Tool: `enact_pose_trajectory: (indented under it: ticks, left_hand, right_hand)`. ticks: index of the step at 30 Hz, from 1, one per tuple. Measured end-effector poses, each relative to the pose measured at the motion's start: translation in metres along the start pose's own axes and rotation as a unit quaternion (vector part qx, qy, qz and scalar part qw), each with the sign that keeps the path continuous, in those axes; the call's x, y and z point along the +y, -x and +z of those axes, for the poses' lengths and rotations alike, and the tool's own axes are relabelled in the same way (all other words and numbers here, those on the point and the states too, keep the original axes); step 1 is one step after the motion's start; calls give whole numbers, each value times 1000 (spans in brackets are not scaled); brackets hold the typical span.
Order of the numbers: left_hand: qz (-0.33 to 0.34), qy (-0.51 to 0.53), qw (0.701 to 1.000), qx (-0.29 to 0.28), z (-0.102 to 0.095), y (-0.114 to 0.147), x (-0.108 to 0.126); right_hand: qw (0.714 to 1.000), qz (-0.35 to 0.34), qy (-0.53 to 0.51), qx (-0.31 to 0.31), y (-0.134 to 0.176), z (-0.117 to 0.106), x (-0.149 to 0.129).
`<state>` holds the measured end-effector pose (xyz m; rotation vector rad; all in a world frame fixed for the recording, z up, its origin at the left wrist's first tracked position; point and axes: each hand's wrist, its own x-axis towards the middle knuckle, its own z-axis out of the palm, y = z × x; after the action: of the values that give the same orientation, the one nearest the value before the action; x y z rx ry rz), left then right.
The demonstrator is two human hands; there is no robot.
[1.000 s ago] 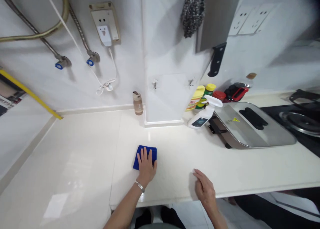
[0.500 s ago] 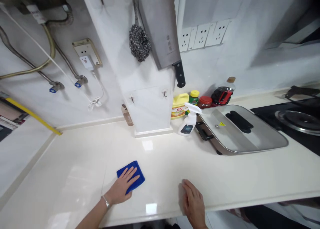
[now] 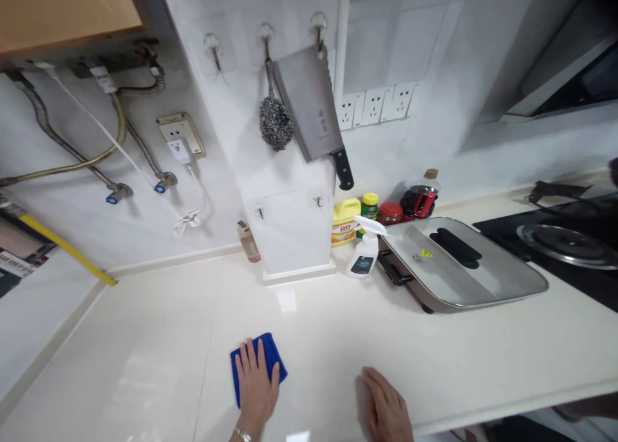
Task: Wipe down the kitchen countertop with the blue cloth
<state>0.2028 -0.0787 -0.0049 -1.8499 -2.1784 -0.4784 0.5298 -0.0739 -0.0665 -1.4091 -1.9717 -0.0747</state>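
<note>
A folded blue cloth (image 3: 275,352) lies on the white countertop. My left hand (image 3: 257,384) rests flat on it, its fingers spread over the fabric and a bracelet at the wrist. To the right, my right hand (image 3: 387,406) leans on the counter near its front edge, fingers loosely bent, with nothing visible in it. Part of its palm side is hidden. Beyond the hands, a white spray bottle (image 3: 363,257) stands beside the wall pillar.
A wide lidded electric pan (image 3: 463,268) sits on the right, near the black stove (image 3: 502,218). A yellow detergent jug (image 3: 346,222) and jars stand behind the spray bottle. A cleaver (image 3: 311,107) and steel scrubber (image 3: 275,123) hang from the pillar.
The camera view has tilted up. My left hand has turned so its fingers point more away from me, still on the cloth. My right hand stays resting on the counter.
</note>
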Motion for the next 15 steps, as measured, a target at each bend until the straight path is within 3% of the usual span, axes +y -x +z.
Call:
enact_pose_trajectory:
  ticks: [9,15]
  left_hand:
    - [113,29,993,13,-9,3,-26]
    - [180,57,981,-34,-17,19,-43]
  right_hand:
    - [999,-15,32,22,0,10,7]
    - [999,11,28,15,-4,6,2]
